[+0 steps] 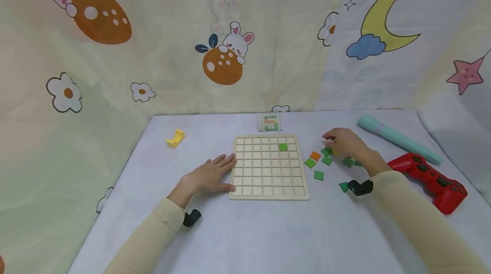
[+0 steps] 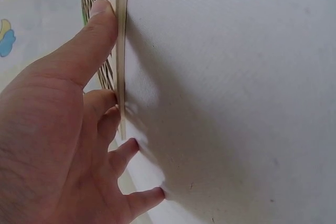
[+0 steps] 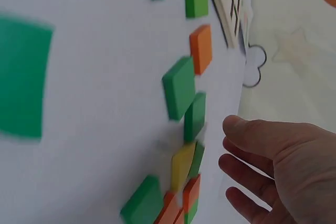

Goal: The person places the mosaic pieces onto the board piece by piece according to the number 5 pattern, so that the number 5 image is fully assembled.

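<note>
A square wooden grid board [image 1: 268, 167] lies on the table, with one light green tile [image 1: 283, 147] in a cell near its upper right. My left hand [image 1: 215, 174] rests at the board's left edge with fingers spread; in the left wrist view the thumb [image 2: 97, 35] touches the rim. Beyond the board's right side, my right hand [image 1: 347, 144] hovers over loose square tiles. In the right wrist view its fingers are loosely bent, nothing seen between them. Near it lie a yellow tile [image 3: 182, 166], an orange tile [image 3: 201, 49] and several green tiles [image 3: 179, 87], some partly hidden in the head view.
Behind the board lies a small pattern card [image 1: 270, 122]. A yellow curved piece [image 1: 176, 138] sits at the left. On the right are a teal cylinder [image 1: 399, 139] and a red game controller [image 1: 431, 182], close to the right forearm. A printed cloth [image 1: 172, 52] hangs behind the table.
</note>
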